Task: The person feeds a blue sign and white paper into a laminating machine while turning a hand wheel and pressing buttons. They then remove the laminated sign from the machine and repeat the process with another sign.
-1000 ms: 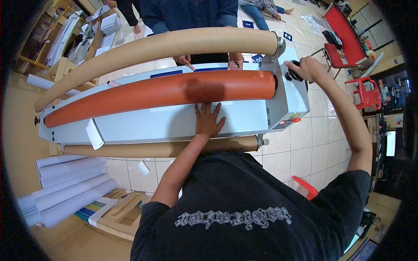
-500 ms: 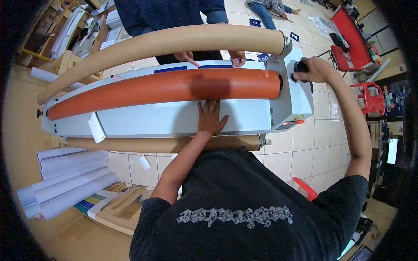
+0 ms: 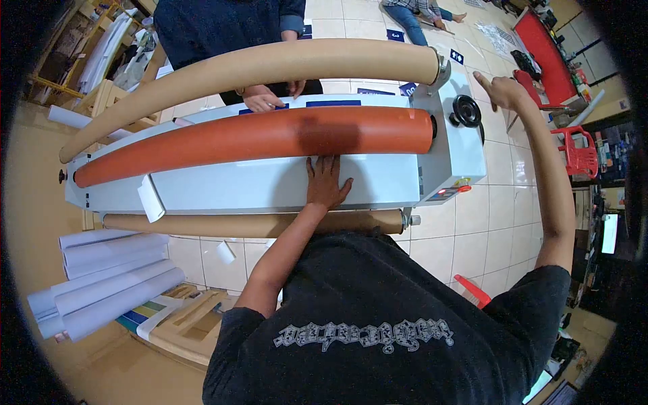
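My left hand [image 3: 327,185] lies flat with fingers spread on the pale front bed [image 3: 256,183] of a laminating machine. Its fingertips meet the lower edge of the orange-red roller [image 3: 270,133]. My right hand [image 3: 506,93] is in the air to the right of the black handwheel [image 3: 466,111], apart from it, with finger and thumb stretched out and nothing held. Dark blue sign panels [image 3: 332,104] lie behind the roller. Across from me, a co-worker's hand [image 3: 262,99] rests at the left panel, with the other hand close by.
A long brown roll [image 3: 283,62] spans the machine's top, and another brown roll [image 3: 223,225] runs below its front. White paper rolls [image 3: 115,283] are at lower left. A red plastic chair [image 3: 578,152] stands right. Another person [image 3: 412,20] sits on the tiled floor behind.
My right hand has let go of the handwheel and moved up and to the right. The co-worker and their hands have shifted left. My left hand stays in place.
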### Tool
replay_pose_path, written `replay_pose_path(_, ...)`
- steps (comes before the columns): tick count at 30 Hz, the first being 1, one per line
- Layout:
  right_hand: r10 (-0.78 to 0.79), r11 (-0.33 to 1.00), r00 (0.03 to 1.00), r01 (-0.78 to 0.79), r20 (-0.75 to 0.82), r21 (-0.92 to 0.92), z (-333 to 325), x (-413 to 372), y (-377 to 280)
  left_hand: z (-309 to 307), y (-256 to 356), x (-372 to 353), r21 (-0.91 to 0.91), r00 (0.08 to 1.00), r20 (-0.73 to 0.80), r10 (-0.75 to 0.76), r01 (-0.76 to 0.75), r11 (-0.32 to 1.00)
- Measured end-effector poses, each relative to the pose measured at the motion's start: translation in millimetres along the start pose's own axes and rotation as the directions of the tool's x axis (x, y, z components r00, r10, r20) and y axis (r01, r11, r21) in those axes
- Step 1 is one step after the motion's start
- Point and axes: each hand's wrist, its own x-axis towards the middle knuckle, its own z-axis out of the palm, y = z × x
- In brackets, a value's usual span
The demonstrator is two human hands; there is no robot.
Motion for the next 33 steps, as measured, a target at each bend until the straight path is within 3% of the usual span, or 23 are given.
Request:
replay_pose_path(1,-0.11,0.991,0.986,0.119,-0.121,0.065,4.5,6.4,4.2,2.3,0.1,0.5,0.0,1.0,-0.009,0.0,0.0,1.0)
replay_pose_path(3,-0.187,0.953,0.965,0.224,-0.185,0.205,7.1,8.4,6.8,5.6,-0.9,-1.3,0.001,0.999,-0.044,0.011,-0.011,1.0)
replay_pose_path(6,-0.223,0.931,0.935,0.288,-0.275,0.226,15.0,-5.6,-7.7,6.7,-1.1,-0.8,0.0,0.997,-0.067,0.027,-0.027,1.0)
replay_pose_path(8,-0.275,0.904,0.932,0.334,-0.237,0.267,14.2,-20.1,-13.3,5.6,-0.8,0.6,-0.002,0.998,-0.057,0.022,-0.022,1.0)
replay_pose_path(10,-0.627,0.642,0.705,0.708,-0.33,0.294,25.4,-19.8,-9.6,6.0,-1.2,0.1,-0.013,0.998,-0.058,0.017,-0.018,1.0)
replay_pose_path(11,-0.673,0.625,0.641,0.76,-0.369,0.18,33.3,-10.4,-6.8,6.2,-1.3,-0.2,-0.012,0.998,-0.057,0.016,-0.017,1.0)
replay_pose_path(12,-0.673,0.624,0.641,0.76,-0.369,0.182,30.8,-13.8,-11.4,3.9,-0.6,-0.3,-0.016,0.999,-0.049,0.011,-0.012,1.0)
replay_pose_path(14,-0.59,0.774,0.763,0.628,-0.264,0.085,23.4,-26.5,-23.9,2.6,0.4,0.0,-0.02,0.999,-0.038,0.008,-0.008,1.0)
replay_pose_path(16,-0.568,0.785,0.748,0.617,-0.343,0.045,28.1,-30.9,-30.7,2.3,0.1,1.1,-0.008,0.999,-0.035,0.011,-0.011,1.0)
replay_pose_path(18,-0.321,0.933,0.904,0.353,-0.284,0.069,27.5,-36.0,-41.5,1.8,0.4,0.4,-0.005,0.999,-0.041,0.013,-0.013,1.0)
replay_pose_path(19,-0.32,0.933,0.903,0.352,-0.286,0.068,28.4,-36.0,-45.9,1.8,0.7,1.2,-0.005,0.999,-0.049,0.012,-0.013,1.0)
replay_pose_path(21,-0.1,0.994,0.932,0.11,-0.347,0.009,35.0,-32.0,-56.8,2.9,1.0,2.0,-0.019,0.999,-0.045,0.011,-0.012,1.0)
replay_pose_path(24,0.028,0.999,0.935,-0.014,-0.353,0.04,35.6,-28.9,-70.8,4.7,-1.0,1.4,-0.041,0.999,-0.043,0.016,-0.017,0.999)
replay_pose_path(25,0.023,0.999,0.935,-0.011,-0.355,0.037,32.5,-28.9,-67.4,5.7,-1.7,1.3,-0.054,0.999,-0.05,0.018,-0.021,0.998)
replay_pose_path(27,-0.244,0.968,0.926,0.25,-0.289,-0.018,25.6,-27.1,-51.7,8.9,-3.4,0.9,-0.056,0.996,-0.083,0.02,-0.024,0.998)
replay_pose_path(28,-0.251,0.966,0.924,0.256,-0.289,-0.023,29.2,-24.0,-44.5,9.0,-3.5,0.0,-0.059,0.993,-0.112,0.028,-0.035,0.998)
replay_pose_path(30,-0.458,0.86,0.803,0.509,-0.381,0.037,38.3,-25.3,-35.6,6.1,-2.3,-0.9,-0.024,0.998,-0.068,0.013,-0.015,1.0)
replay_pose_path(33,-0.391,0.892,0.826,0.449,-0.407,0.054,42.2,-30.5,-35.9,-0.5,1.5,0.2,0.002,1.0,-0.016,0.006,-0.006,1.0)
